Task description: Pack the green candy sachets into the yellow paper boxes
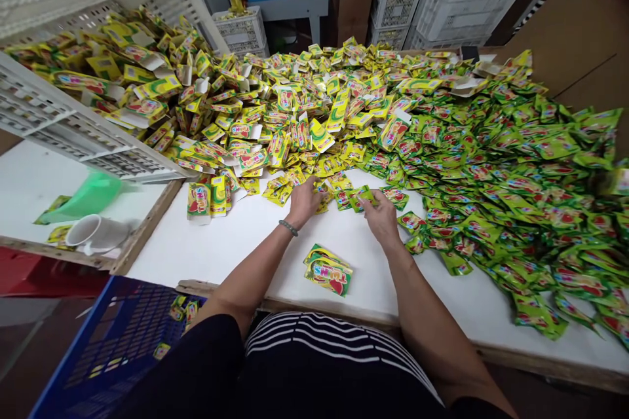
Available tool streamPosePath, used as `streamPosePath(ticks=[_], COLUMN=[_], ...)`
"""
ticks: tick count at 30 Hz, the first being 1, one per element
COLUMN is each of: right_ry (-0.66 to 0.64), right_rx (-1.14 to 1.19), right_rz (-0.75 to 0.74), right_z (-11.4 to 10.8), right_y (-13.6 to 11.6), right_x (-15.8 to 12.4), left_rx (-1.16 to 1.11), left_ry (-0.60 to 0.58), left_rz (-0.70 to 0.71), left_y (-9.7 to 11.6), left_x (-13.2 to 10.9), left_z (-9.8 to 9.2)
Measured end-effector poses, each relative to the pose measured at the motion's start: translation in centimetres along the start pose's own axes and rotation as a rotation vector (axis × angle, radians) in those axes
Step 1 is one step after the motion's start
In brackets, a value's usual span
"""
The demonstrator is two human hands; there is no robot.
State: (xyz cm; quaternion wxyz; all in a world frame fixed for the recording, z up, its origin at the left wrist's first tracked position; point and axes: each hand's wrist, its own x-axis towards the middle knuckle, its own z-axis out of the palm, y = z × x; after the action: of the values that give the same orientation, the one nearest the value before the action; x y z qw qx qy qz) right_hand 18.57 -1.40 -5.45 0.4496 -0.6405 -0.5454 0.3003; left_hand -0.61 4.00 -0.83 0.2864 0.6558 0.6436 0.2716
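My right hand (382,217) pinches a small green sachet (361,198) just above the white tabletop. To its left, my left hand (303,201), with a beaded bracelet on the wrist, has its fingers closed on a small yellow packet (322,195) at the near edge of the heap. More green sachets (394,196) lie beside my right hand. Between my forearms, two flat printed yellow-green cartons (328,273) overlap on the table. A few yellow boxes (199,200) stand at the left, close to the crate.
A tipped white crate (98,121) spills yellow boxes (280,98) across the back. Green sachets (491,163) cover the right side. At left are a white mug (95,234) and a green scoop-like piece (91,196). A blue basket (105,334) sits below the table edge.
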Motion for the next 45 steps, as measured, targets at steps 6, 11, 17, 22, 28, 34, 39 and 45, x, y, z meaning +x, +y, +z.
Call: streamPosePath(ticks=[6, 11, 17, 22, 28, 34, 39, 45], right_ry=[-0.051, -0.075, -0.117, -0.113, -0.02, -0.186, -0.056, -0.073], right_rx=[0.46, 0.425, 0.23, 0.13, 0.192, 0.752, 0.703, 0.502], right_rz=[0.124, 0.127, -0.003, -0.118, 0.021, 0.346, 0.406, 0.331], right_z=[0.2, 0.3, 0.2, 0.1, 1.0, 1.6, 1.4, 1.6], right_y=[-2.1, -3.4, -3.4, -3.5, -2.9, -3.4, -3.1, -3.1], right_x=[-0.6, -1.3, -1.6, -1.6, -1.4, -1.6, -1.4, -1.5], left_rx=[-0.868, -1.026, -1.045, -1.041, -1.01, -0.913, -0.427, 0.357], left_ry=[-0.116, -0.126, -0.227, -0.269, -0.244, -0.318, -0.409, 0.228], left_rz=[-0.313, -0.343, -0.289, -0.232, -0.231, -0.144, -0.049, -0.133], left_y=[0.5, 0.8, 0.6, 0.8, 1.1, 1.5, 3.0, 4.0], left_x=[-3.0, -4.9, -5.4, -5.6, -5.2, -3.8, 2.6, 14.6], left_z=[0.8, 1.5, 1.8, 1.5, 1.6, 1.5, -2.4, -5.8])
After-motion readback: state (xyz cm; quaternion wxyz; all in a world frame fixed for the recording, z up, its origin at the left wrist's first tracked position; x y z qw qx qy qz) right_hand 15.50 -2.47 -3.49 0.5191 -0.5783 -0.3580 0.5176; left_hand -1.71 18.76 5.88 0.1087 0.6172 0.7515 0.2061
